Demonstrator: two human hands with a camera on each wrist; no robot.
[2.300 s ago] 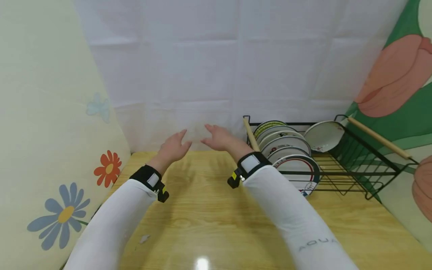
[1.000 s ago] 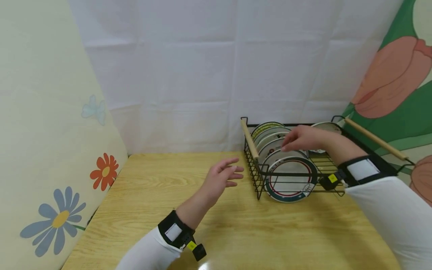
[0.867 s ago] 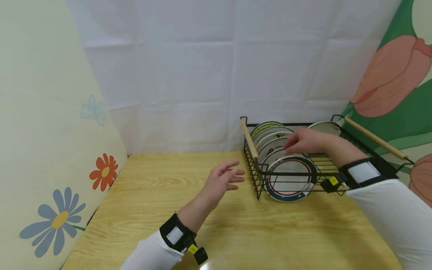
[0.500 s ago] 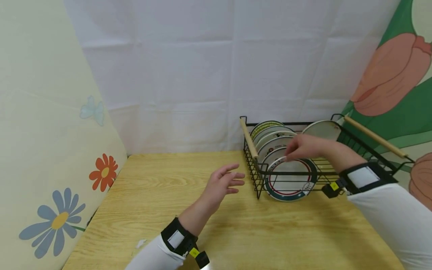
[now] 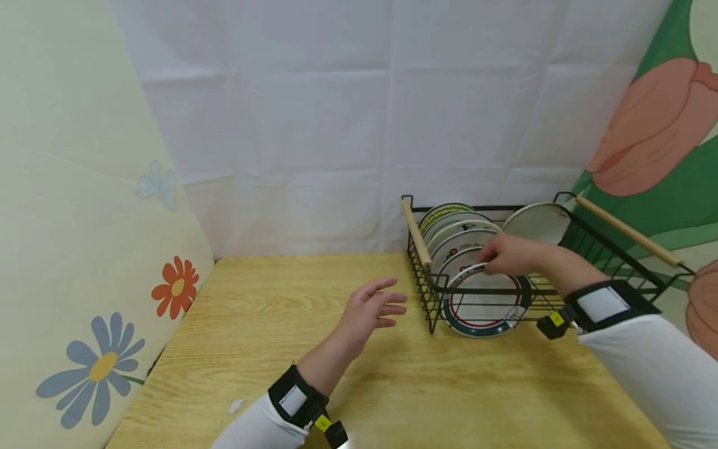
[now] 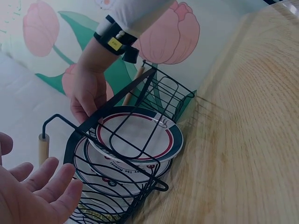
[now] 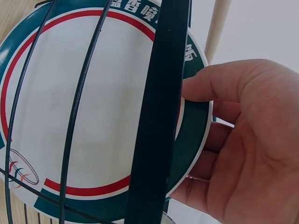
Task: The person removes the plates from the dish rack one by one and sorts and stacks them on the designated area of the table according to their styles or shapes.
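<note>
My right hand [image 5: 518, 254] reaches over the black wire dish rack [image 5: 477, 290] and pinches the top rim of the frontmost plate [image 5: 488, 305]. That plate is white, with a dark green rim and a red ring. In the right wrist view the thumb [image 7: 201, 84] lies on its front face and the fingers curl behind it. The plate leans upright behind the rack's front rail. My left hand [image 5: 367, 312] is held above the table, left of the rack, fingers spread and holding nothing; its palm side [image 6: 37, 193] shows in the left wrist view.
Several other plates [image 5: 462, 239] stand in a row behind the front one. A bowl [image 5: 538, 222] leans at the rack's back right. Wooden handles [image 5: 416, 232] top both rack ends. A white scrap [image 5: 235, 406] lies on the wooden table [image 5: 269, 299]. White cloth [image 5: 308, 125] hangs behind.
My right hand has swung right from beside the left hand, over the rack, then lowered onto the front plate's rim. The left hand has moved right and nearer to me, beside the rack.
</note>
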